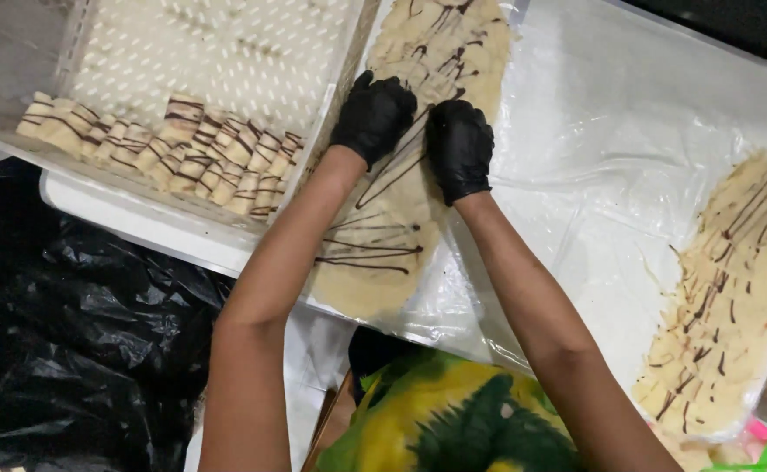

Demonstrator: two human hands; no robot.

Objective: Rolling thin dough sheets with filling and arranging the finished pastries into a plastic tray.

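Both grips curled and pressing down, no piece lifted clear: left hand (pixel 374 115) and right hand (pixel 459 144), in black gloves, side by side on the long pale slab with dark drizzle lines (pixel 401 210). Whether any fingers pinch a piece, impossible to tell. Slab stretched out on clear plastic sheeting (pixel 593 175) over the tabletop. Just left of it, a white perforated tray (pixel 226 52) with rows of cut drizzled pieces (pixel 165 149) along its near edge. Far right, a second drizzled slab (pixel 733 297). Lower left, black plastic bag (pixel 77 350).
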